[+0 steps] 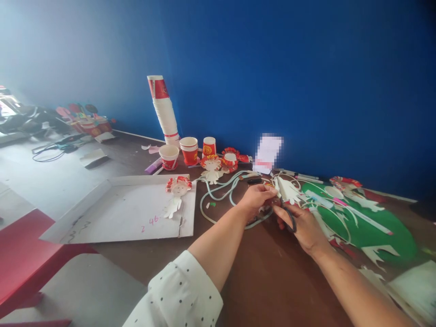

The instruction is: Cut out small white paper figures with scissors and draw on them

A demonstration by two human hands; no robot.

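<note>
My left hand (256, 196) pinches the white paper cutout (288, 190) low over the brown counter (272, 281), and my right hand (301, 225) is closed around the black scissors (291, 220) just beside it. I judge the cutout light, thin and easy to tear, so I would hold it near its edge. The three paper cups (189, 152) by the wall look empty as far as I see.

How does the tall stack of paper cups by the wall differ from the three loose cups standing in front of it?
The stack of cups is many cups nested together, rising tall and leaning a little to the left; the three loose cups each stand singly and low on the table. The stack shows mostly white sides with one red printed band near the top; the loose cups show their red printed sides. Both are red-and-white paper cups, near the blue wall.
</note>
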